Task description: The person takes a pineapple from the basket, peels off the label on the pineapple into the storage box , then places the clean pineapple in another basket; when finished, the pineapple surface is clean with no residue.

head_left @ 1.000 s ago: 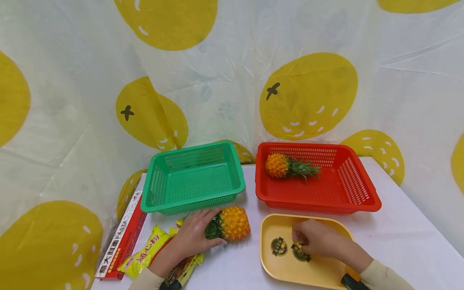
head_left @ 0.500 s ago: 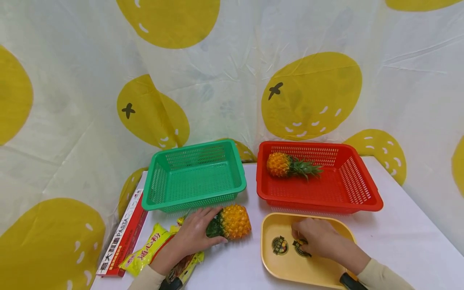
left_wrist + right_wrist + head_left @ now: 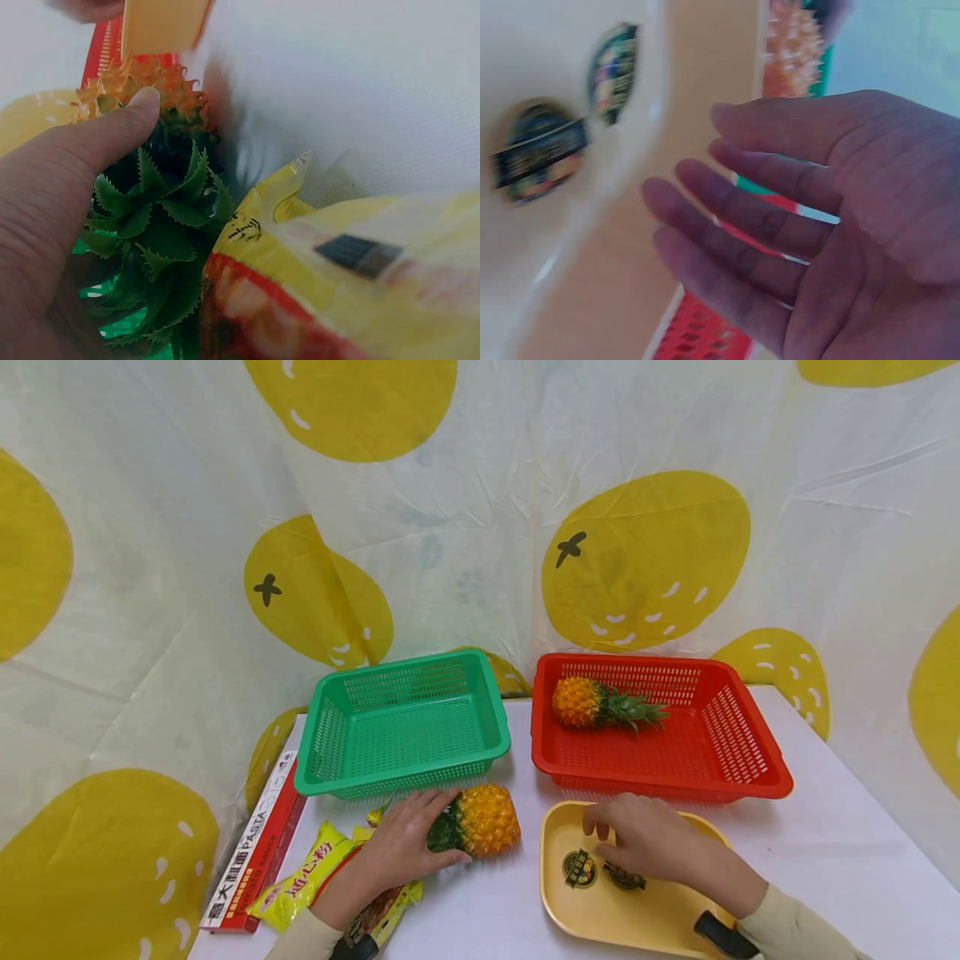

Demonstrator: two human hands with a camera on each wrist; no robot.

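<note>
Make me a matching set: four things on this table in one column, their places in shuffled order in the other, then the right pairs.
1. pineapple under the left hand
2. second pineapple
3. two round packets
4. pasta box

A. in the red basket
B. on the table before the green basket
C. at the table's left edge
D. in the yellow tray

Pairs: 1-B, 2-A, 3-D, 4-C

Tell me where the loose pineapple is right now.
In the head view, the pineapple lies on the table, just before the green basket, its crown gripped by the left hand.
</note>
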